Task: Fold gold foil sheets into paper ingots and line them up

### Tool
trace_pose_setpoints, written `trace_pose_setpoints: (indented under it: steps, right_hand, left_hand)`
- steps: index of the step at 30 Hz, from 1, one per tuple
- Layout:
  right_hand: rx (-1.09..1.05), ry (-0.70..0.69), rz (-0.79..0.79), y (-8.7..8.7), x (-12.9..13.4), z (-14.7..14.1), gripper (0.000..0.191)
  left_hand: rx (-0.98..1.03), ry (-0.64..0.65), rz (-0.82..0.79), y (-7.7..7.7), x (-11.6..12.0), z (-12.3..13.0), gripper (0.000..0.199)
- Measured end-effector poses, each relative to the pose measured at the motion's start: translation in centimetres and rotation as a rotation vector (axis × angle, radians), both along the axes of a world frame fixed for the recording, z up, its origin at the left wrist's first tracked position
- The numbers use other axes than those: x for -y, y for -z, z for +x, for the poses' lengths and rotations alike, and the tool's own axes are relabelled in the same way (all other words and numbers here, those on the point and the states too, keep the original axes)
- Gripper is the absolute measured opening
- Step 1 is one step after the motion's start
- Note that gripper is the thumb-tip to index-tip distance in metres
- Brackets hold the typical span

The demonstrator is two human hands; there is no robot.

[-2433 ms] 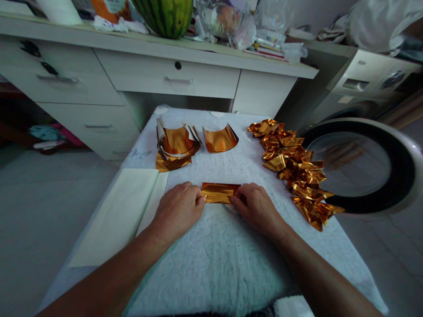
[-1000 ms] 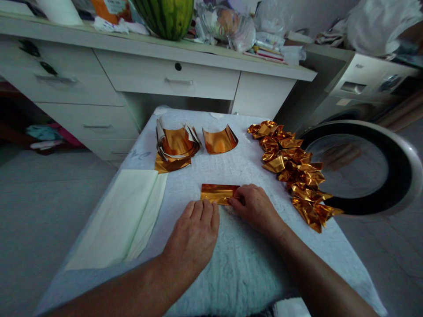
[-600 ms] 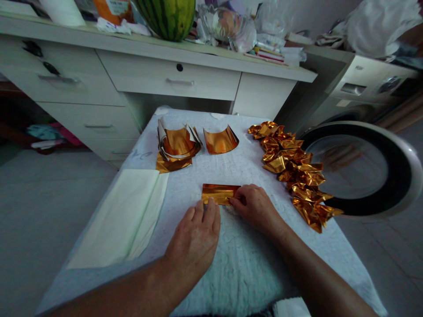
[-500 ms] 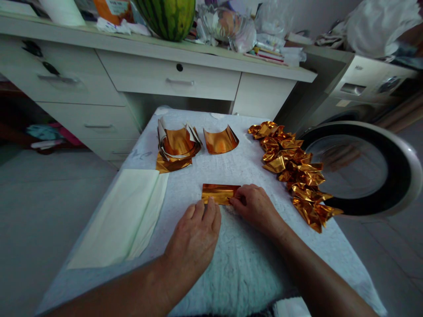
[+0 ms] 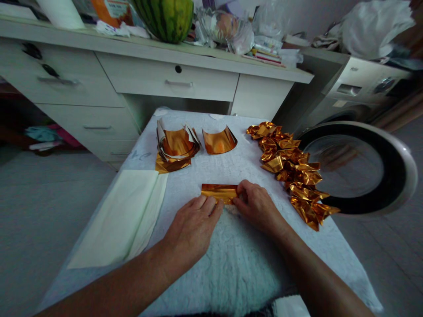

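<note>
A folded strip of shiny gold foil paper [image 5: 218,191] lies flat on the cloth-covered table. My left hand [image 5: 194,220] rests palm down, its fingertips pressing the strip's near edge. The right end of the strip is pinched between the thumb and fingers of my right hand [image 5: 254,203]. Beyond it sit a stack of curved gold sheets [image 5: 178,141] and, beside that, a separate curved gold sheet [image 5: 219,141]. Crumpled gold foil pieces [image 5: 291,169] form a row along the right side.
Pale folded paper [image 5: 114,215] lies at the table's left. Behind stands a white drawer desk [image 5: 178,81] bearing a watermelon [image 5: 165,20] and a glass bowl [image 5: 220,26]. An open washing machine door [image 5: 357,167] is close to the table's right edge.
My left hand has turned and its fingers lie more slanted on the strip's near edge. My right fingers have shifted slightly up at the strip's right end.
</note>
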State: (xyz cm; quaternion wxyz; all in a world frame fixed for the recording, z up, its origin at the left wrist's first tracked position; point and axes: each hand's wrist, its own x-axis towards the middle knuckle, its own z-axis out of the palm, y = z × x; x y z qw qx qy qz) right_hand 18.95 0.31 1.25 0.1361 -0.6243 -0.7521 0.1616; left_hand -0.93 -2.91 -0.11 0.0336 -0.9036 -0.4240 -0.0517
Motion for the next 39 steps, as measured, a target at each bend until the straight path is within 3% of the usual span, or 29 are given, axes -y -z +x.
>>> trace_pose_setpoints:
  steps: [8, 13, 20, 28, 33, 39]
  right_hand:
    - [0.040, -0.095, 0.002, -1.1, 0.2, 0.2, 0.007]
    - [-0.075, -0.260, 0.014, -1.7, 0.6, -1.4, 0.021]
    - [-0.063, -0.129, -0.016, 0.1, 0.1, -2.9, 0.018]
    - [0.153, -0.079, -0.003, -0.1, 0.1, -4.4, 0.009]
    - [0.221, -0.016, 0.019, 0.1, 0.2, -5.4, 0.022]
    - [0.233, 0.033, 0.019, 0.3, 0.4, -6.0, 0.030]
  left_hand:
    - [0.001, 0.002, 0.038, 0.4, -0.1, 0.1, 0.043]
    - [0.044, 0.011, 0.012, 0.2, 0.0, 0.1, 0.037]
    - [-0.028, -0.004, 0.034, 0.0, 0.3, 0.4, 0.038]
    - [-0.134, -0.125, 0.074, -0.9, 1.6, 0.5, 0.038]
    - [-0.195, -0.127, 0.086, -1.3, 1.7, 0.6, 0.038]
    - [-0.215, -0.097, 0.096, -0.7, 1.6, 0.2, 0.048]
